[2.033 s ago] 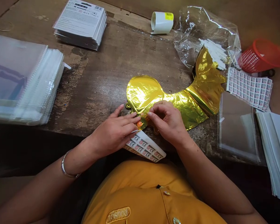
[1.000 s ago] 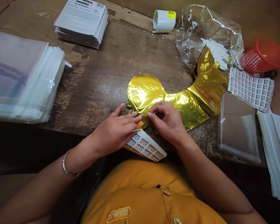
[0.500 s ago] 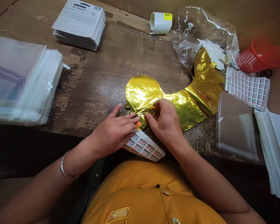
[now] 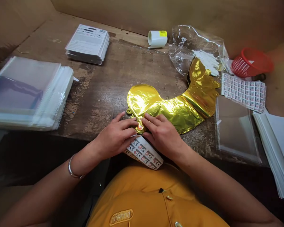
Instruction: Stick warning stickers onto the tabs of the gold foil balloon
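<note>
A shiny gold foil piece (image 4: 170, 110) lies flat on the dark wooden table (image 4: 104, 85), its rounded end under my fingers. My left hand (image 4: 115, 134) holds a sheet of CE-mark stickers (image 4: 146, 154) that hangs over the table's front edge; its fingertips rest by the foil's lower left end. A small orange spot (image 4: 140, 127) shows on the foil between my hands. My right hand (image 4: 162, 134) lies on the foil's lower edge with its fingers spread, and nothing shows in it.
At the left are stacked clear plastic sleeves (image 4: 26, 91) and packed cards (image 4: 87, 44). Behind sit a white roll (image 4: 157, 39) and a clear bag (image 4: 198, 41). A red basket (image 4: 251, 63), sticker sheets (image 4: 243, 91), a clear sleeve (image 4: 235, 129) and a paper stack (image 4: 274, 151) are right.
My right hand has gone from a pinch above the foil to lying on it with its fingers spread. The view has tilted up a little, so the table's contents appear lower.
</note>
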### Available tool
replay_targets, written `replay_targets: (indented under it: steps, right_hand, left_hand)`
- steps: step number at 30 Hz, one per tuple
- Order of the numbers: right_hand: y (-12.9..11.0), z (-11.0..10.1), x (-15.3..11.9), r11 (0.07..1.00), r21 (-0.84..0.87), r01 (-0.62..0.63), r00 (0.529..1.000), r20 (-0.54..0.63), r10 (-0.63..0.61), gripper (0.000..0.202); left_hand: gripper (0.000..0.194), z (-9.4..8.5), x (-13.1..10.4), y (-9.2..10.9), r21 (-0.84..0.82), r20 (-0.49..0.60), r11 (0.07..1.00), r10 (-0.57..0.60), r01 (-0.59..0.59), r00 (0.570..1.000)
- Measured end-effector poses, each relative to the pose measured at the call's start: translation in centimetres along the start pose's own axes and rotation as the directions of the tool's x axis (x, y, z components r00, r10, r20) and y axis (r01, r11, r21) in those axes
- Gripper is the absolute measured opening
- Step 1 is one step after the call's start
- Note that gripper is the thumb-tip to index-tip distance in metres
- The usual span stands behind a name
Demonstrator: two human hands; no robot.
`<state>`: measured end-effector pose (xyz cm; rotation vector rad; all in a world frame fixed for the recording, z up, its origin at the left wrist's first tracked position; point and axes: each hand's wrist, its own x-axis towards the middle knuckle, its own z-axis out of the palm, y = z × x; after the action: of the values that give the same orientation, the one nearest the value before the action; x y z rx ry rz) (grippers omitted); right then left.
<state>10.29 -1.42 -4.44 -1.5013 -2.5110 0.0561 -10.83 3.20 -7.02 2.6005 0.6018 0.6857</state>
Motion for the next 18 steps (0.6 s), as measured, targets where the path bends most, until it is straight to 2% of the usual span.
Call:
replay_targets:
  steps: [3,6,8,10,13,18]
  right_hand:
    - [0.5,0.3,-0.1,1.000,0.009,0.009,0.999,-0.033,-0.008,0.034]
    - [1.0,0.2,0.0,0.984,0.180,-0.013,0.997,-0.077,0.028,0.028]
    - [1.2,0.0,0.3,0.928,0.366,-0.068,0.987,-0.114,0.117,0.019]
    - [1.5,-0.3,0.8,0.835,0.526,-0.161,0.963,-0.104,0.250,0.013]
    - [2.4,-0.7,1.6,0.665,0.694,-0.276,0.926,0.006,0.379,0.017]
    - [4.6,-1.0,2.5,0.450,0.811,-0.374,0.913,0.236,0.333,0.046]
  left_hand:
    - [0.010,-0.5,-0.2,0.4,-0.032,-0.060,0.999,-0.037,0.035,0.998]
    - [0.010,-0.9,-0.2,0.7,-0.037,-0.098,0.996,-0.087,0.084,0.991]
    - [0.010,-0.9,-0.1,0.8,-0.017,-0.099,0.995,-0.097,0.096,0.990]
    - [0.011,-0.9,0.0,0.7,-0.003,-0.092,0.995,-0.098,0.098,0.991]
    - [0.011,-1.1,0.3,0.9,0.025,-0.069,0.995,-0.099,0.101,0.993]
    - [0.009,-2.4,1.2,2.1,0.104,-0.084,0.993,-0.040,0.049,0.996]
